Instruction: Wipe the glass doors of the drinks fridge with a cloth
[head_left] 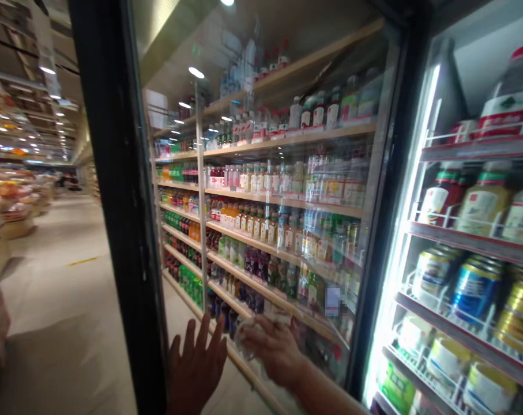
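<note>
I stand at an open cooler door (114, 173), a glass pane in a black frame swung out in front of me. My left hand (197, 369) lies flat against the glass near its lower left edge, fingers spread. My right hand (273, 349) presses a crumpled white cloth (252, 334) against the inner side of the glass, fingers closed over it. Through the pane I see store shelves (282, 202) lined with drink bottles.
To the right the lit cooler interior (469, 242) holds wire racks of bottles and cans. On the left a wide store aisle floor (57, 276) runs back past blurred product displays. Ceiling lights glow overhead.
</note>
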Motion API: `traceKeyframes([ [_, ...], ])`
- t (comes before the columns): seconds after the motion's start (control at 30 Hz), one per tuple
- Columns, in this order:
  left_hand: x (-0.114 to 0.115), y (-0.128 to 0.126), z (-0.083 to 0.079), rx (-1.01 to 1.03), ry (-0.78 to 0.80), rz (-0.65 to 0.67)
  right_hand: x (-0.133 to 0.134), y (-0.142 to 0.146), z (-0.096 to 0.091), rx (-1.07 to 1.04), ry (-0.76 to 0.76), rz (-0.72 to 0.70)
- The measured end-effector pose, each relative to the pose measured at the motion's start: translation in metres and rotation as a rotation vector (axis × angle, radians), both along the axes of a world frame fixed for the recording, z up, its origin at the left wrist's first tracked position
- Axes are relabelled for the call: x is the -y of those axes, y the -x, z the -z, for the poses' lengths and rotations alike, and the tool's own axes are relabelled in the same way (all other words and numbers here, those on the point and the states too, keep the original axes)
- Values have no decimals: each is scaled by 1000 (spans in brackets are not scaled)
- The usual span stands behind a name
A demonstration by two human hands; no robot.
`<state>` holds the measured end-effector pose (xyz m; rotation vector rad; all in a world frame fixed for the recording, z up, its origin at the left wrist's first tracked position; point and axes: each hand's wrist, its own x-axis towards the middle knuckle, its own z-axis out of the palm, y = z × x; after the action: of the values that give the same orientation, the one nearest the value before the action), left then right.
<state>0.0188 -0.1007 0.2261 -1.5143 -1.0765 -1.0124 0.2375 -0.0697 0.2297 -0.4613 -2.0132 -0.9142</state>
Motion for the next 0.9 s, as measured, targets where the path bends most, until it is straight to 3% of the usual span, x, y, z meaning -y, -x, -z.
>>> traceKeyframes([
  [0.07,-2,2,3,-19,-4,-27,-7,-10,-30,-79,10,26],
  [0.2,-4,2,3,-7,-11,-22,-29,-14,-113,-474,39,161],
  [0.27,-4,3,3,2,-8,-13,-32,-6,-131,-586,58,193],
  [0.33,-5,3,2,15,-4,-2,-29,4,-122,-544,70,211],
  [0.47,-9,4,1,22,-6,10,-20,11,-62,-132,-18,129],
  [0.53,-7,2,-2,18,-12,7,-14,3,-47,28,-30,72],
  [0.63,0,-9,-6,39,14,18,-12,-20,-63,-10,88,109],
  [0.7,4,-22,-7,101,90,22,-19,-34,-83,-243,235,229],
  [0.77,7,-37,-8,175,156,14,-27,-42,-92,-503,304,300],
  [0.83,6,-48,-7,196,155,0,-29,-43,-80,-571,324,308],
  [0.9,4,-53,-6,178,129,-15,-23,-40,-53,-410,291,244],
])
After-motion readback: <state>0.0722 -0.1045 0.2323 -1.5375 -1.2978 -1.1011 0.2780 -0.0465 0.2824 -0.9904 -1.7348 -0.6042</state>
